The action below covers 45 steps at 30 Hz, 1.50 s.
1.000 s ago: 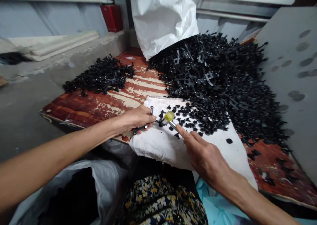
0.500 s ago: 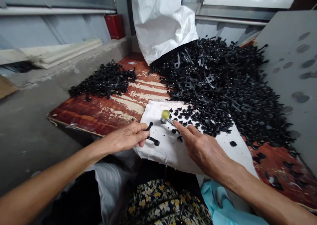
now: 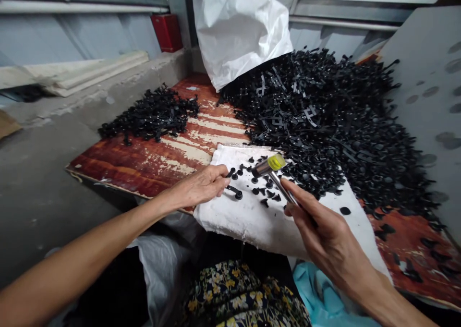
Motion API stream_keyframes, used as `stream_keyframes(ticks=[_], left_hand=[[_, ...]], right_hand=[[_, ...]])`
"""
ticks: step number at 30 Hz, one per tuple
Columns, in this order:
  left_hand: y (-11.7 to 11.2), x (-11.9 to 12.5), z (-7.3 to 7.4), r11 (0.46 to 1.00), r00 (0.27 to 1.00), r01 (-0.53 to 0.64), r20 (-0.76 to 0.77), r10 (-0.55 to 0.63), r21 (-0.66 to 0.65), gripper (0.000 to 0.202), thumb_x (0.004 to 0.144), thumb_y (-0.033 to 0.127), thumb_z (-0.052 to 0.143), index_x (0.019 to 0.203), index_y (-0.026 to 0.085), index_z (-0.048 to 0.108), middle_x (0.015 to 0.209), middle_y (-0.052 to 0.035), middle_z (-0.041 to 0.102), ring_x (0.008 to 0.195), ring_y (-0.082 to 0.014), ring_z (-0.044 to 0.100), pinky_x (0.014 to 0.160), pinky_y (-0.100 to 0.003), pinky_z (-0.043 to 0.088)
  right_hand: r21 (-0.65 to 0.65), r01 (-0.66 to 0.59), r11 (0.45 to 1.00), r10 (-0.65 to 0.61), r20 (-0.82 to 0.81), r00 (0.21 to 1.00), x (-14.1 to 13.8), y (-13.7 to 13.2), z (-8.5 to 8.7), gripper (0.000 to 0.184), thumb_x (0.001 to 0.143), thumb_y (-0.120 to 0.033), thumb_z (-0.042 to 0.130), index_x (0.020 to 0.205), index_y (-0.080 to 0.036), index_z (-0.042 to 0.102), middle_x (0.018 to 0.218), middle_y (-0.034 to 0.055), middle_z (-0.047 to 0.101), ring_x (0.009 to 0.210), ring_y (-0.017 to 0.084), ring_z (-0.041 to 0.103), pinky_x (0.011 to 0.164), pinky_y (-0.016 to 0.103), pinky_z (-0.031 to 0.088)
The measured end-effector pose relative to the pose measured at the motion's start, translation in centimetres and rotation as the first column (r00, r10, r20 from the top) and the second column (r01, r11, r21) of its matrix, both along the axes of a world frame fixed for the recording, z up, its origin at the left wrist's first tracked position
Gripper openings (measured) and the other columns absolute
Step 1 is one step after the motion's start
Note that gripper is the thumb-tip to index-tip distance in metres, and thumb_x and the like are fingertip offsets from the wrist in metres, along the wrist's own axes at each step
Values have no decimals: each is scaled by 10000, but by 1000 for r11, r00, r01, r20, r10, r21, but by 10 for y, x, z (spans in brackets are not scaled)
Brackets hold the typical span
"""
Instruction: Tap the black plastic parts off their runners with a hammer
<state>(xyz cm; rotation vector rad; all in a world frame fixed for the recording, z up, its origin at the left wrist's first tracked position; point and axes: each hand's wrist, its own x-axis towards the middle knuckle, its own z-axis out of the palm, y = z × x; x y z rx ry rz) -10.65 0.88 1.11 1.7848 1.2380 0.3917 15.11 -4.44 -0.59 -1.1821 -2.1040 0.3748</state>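
Left hand [image 3: 201, 187] grip pinches black sprue [image 3: 236, 192]: looks light, stiff, snappable; hold its bar. Right hand [image 3: 324, 231] grip wraps small hammer [image 3: 268, 165], head just ahead.

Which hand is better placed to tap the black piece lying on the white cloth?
Likely right: the right hand holds the hammer over the cloth; the left hand steadies the black piece.

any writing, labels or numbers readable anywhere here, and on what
None: no word, number or sign can be read in this view.
red box on the wall: plain face, no print shows.
white sack: blank where it shows.
small hammer in the right hand: no marking visible.
black part at the left hand: too small to show any marking.
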Motion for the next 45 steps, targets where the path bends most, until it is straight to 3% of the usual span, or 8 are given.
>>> stream_keyframes(ticks=[5,11,29,36,42,45], left_hand=[[7,0,-3,1000,1000,25,-20,-24,18,247,843,333,442,645,188,413,576,45,425,515,-76,352,483,-205,247],[8,1,-3,1000,999,-13,-36,13,-5,237,827,335,462,646,183,439,570,47,446,524,-83,372,508,-207,267],[9,2,-2,998,991,32,-128,-24,61,262,835,356,428,637,184,447,562,39,426,538,-94,384,508,-218,270],[10,4,2,994,975,56,-221,-34,92,272,838,352,407,617,195,384,546,51,341,517,-92,332,498,-229,212],[12,5,10,982,951,124,-300,-77,141,252,844,300,408,619,198,362,546,47,349,512,-95,344,506,-243,216],[16,8,14,988,945,123,-316,-88,93,229,825,266,423,612,194,383,535,46,365,504,-93,349,501,-243,220]], right_hand=[[-92,65,994,-73,-89,993,11,-20,-13,466,933,-157,451,1393,-210,503,1263,121,673,1112,222,666,934,393,545],[-110,78,991,-93,-142,985,15,-22,-28,474,929,-154,488,1394,-246,507,1321,97,634,1169,231,624,1008,441,475],[-65,68,996,-75,-114,991,14,-22,-26,486,935,-113,472,1399,-256,493,1335,77,627,1203,193,597,1007,362,484],[-36,72,997,-75,-96,993,16,-23,-28,495,926,-102,484,1397,-252,494,1321,73,639,1183,181,614,998,337,486],[-11,-10,1000,10,-46,999,13,-17,-18,512,914,-68,454,1400,-227,488,1294,93,658,1145,200,646,952,335,538],[19,-40,999,40,0,999,7,-6,-10,491,909,-66,437,1387,-159,497,1232,144,682,1070,222,686,895,352,578]])
